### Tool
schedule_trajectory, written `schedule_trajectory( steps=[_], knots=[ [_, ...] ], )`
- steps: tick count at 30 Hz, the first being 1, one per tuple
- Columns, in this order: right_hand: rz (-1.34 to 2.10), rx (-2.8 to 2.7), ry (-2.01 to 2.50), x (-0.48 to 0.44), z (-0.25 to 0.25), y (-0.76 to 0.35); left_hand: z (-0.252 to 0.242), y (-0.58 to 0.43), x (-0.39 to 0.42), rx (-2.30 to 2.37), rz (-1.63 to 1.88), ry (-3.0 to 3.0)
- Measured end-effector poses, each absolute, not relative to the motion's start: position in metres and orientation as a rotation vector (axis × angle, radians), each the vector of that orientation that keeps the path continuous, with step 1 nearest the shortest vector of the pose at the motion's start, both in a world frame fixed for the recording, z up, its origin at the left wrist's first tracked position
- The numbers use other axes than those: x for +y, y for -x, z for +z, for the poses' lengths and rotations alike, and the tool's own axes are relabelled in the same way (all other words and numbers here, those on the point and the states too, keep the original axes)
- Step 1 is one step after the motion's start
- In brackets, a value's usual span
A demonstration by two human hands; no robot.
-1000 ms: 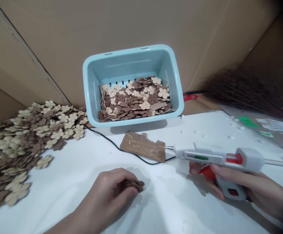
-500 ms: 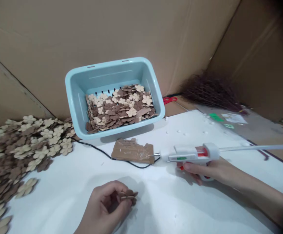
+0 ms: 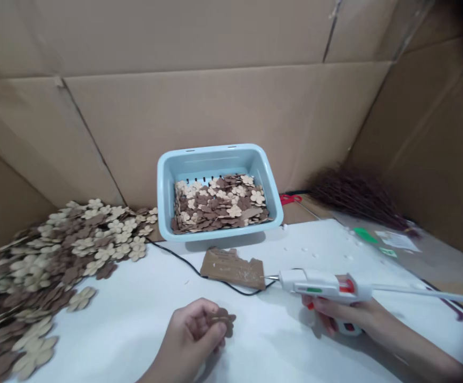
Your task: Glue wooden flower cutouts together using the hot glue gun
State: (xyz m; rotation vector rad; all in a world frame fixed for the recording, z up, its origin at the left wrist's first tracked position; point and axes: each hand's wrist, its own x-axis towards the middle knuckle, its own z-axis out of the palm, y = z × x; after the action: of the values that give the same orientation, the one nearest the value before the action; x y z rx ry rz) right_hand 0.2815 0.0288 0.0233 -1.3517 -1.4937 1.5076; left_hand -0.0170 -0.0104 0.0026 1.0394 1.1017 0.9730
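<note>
Between the thumb and fingers of my left hand [image 3: 193,335] is a small brown flower cutout [image 3: 225,317], seen nearly edge-on; my fingers hide part of it. My right hand [image 3: 345,314] is wrapped round the handle of a white hot glue gun [image 3: 322,284] with a red trigger. A long glue stick [image 3: 422,292] sticks out of its back end. The gun's metal nozzle points left, at the right edge of a torn piece of cardboard [image 3: 231,267] marked with glue. Whether the nozzle touches the cardboard I cannot tell.
Behind the cardboard stands a light blue plastic basket [image 3: 219,235] with brown and cream flower cutouts. A heap of similar flowers [image 3: 107,234] spreads at left. A black cord [image 3: 179,257] crosses the white tabletop. Red scissors [image 3: 291,199] and dark dried twigs [image 3: 362,197] lie at back right.
The camera view has tilted up and shifted left, so everything appears lower and further right. Both hands keep their holds on the flower and the glue gun.
</note>
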Motion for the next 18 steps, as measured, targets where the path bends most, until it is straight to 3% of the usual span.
schedule_trajectory(
  steps=[18],
  knots=[
    [1.493, -1.516, 1.267, 0.025, 0.018, -0.268, -0.001, 0.02, -0.006, 1.034, 1.069, -1.068]
  ],
)
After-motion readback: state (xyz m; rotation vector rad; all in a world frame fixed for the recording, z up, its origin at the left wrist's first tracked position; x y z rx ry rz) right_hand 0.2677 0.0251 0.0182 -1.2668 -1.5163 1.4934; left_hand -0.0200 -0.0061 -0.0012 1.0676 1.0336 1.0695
